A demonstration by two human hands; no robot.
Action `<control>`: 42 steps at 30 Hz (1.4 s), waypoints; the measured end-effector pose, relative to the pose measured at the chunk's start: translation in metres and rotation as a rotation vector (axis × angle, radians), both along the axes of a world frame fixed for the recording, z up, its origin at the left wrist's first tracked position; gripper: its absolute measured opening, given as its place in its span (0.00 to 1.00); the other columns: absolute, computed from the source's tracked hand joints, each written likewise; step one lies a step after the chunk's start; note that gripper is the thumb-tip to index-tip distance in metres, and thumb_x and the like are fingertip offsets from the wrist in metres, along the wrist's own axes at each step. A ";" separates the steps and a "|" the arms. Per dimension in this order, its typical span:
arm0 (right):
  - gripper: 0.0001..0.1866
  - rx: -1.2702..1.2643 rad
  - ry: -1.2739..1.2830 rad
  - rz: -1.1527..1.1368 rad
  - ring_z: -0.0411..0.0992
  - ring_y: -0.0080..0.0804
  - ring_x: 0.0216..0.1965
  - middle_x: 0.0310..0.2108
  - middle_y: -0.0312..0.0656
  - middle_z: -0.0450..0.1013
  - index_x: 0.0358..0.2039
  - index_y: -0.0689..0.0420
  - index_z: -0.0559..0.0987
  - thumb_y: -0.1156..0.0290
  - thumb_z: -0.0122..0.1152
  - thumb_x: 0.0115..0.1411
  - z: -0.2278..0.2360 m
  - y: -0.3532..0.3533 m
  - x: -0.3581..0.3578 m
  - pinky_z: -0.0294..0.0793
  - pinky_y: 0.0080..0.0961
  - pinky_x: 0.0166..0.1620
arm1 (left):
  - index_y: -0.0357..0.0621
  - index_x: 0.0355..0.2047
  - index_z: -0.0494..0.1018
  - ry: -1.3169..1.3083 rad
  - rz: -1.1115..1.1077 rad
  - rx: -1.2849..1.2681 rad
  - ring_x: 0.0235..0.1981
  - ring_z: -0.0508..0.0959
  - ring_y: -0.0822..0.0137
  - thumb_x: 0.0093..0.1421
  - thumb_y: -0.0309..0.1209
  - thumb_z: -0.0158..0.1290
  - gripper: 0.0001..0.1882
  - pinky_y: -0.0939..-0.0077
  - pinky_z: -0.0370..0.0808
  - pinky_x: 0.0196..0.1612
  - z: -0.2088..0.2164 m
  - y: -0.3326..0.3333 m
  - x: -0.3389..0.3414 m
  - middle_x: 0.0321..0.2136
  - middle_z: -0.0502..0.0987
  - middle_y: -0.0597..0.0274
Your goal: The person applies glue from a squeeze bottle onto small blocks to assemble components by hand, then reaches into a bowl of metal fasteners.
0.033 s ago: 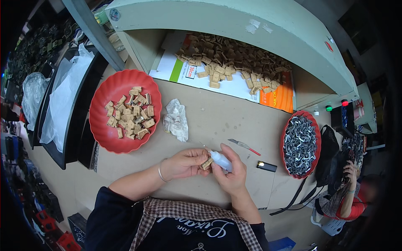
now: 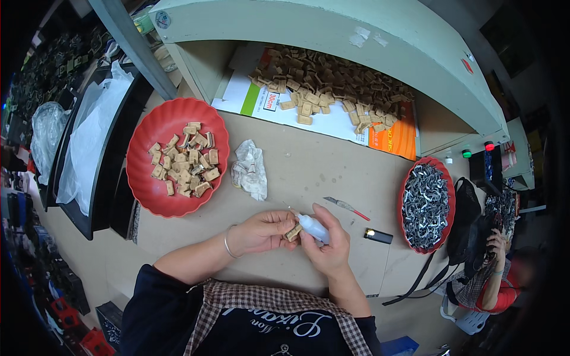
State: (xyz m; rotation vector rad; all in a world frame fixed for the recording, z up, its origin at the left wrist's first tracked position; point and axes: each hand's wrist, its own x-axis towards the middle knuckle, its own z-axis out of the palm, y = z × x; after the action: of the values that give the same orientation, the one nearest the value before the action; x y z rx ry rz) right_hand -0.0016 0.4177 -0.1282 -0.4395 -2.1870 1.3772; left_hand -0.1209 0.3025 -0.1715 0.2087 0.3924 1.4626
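Note:
Between the fingertips of my left hand [image 2: 264, 231] is a small tan rectangular piece [image 2: 293, 232]. My right hand [image 2: 328, 243] is wrapped round a small white squeeze bottle [image 2: 314, 229], tilted so its narrow tip points up and left, close above the piece. Left of my hands, a red scalloped bowl [image 2: 140, 184] holds several tan pieces with metal parts on them. A crumpled white cloth [image 2: 250, 171] lies beside that bowl. Beyond my right hand are a craft knife [image 2: 347, 207] with a red handle end and a small black rectangular object [image 2: 378, 236].
On the right, another red bowl [image 2: 450, 222] is full of small dark metal clips. A pale green cabinet [image 2: 332, 24] arches over a heap of tan pieces [image 2: 332, 77] on printed cardboard. Black trays [image 2: 98, 219] with white sheeting stand at left. Another person [image 2: 499, 279] sits far right.

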 end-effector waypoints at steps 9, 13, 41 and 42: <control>0.19 -0.075 -0.052 0.008 0.72 0.27 0.31 0.30 0.44 0.72 0.39 0.60 0.71 0.78 0.60 0.43 -0.003 0.002 -0.001 0.70 0.19 0.33 | 0.40 0.34 0.66 0.012 -0.002 -0.004 0.30 0.71 0.71 0.59 0.33 0.41 0.10 0.78 0.69 0.36 -0.004 -0.001 0.001 0.28 0.69 0.64; 0.18 -0.330 -0.111 0.056 0.70 0.23 0.32 0.32 0.41 0.72 0.40 0.60 0.71 0.78 0.59 0.45 -0.009 0.010 -0.002 0.70 0.18 0.34 | 0.41 0.32 0.66 -0.034 0.025 0.008 0.32 0.72 0.70 0.58 0.33 0.42 0.08 0.77 0.70 0.37 -0.004 0.000 0.002 0.30 0.70 0.63; 0.18 -0.648 0.050 -0.056 0.68 0.20 0.29 0.33 0.42 0.70 0.45 0.62 0.64 0.77 0.51 0.52 0.010 0.019 0.003 0.70 0.15 0.29 | 0.41 0.36 0.68 0.236 0.224 -0.013 0.40 0.71 0.70 0.56 0.29 0.45 0.08 0.76 0.66 0.44 0.003 0.007 0.003 0.34 0.72 0.61; 0.18 -0.623 0.033 -0.097 0.68 0.20 0.27 0.33 0.43 0.70 0.45 0.63 0.63 0.77 0.50 0.53 0.012 0.023 0.007 0.69 0.15 0.28 | 0.41 0.36 0.68 0.240 0.259 -0.007 0.39 0.71 0.70 0.56 0.29 0.45 0.08 0.75 0.65 0.44 0.002 0.008 0.003 0.34 0.72 0.60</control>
State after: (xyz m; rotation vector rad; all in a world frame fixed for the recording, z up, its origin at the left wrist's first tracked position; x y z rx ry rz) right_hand 0.0055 0.4404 -0.1160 -0.7229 -1.6460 1.9792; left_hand -0.1182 0.3100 -0.1692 0.3398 0.6375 1.6966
